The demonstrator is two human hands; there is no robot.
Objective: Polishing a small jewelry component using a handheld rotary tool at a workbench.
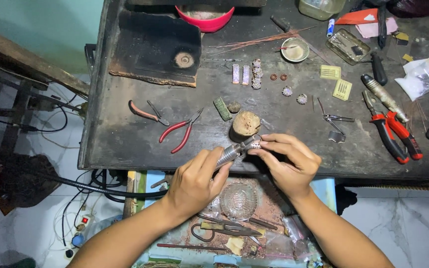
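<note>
red-handled pliers (180,131) | pink bowl (205,19) | green block (222,108) | large red pliers (395,134)

A dark, scuffed workbench (125,139) is carrying red-handled pliers (179,131), a charred block (150,47) and a wooden peg (245,124).

Dim, even overhead light; sharp focus.

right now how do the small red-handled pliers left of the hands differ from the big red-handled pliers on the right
The small red-handled pliers are slim, with thin plain red handles spread apart and fine pointed jaws. The big red-handled pliers are heavier, with thick red-and-black grips lying close together and broader jaws. Both lie untouched on the dark workbench.
</note>
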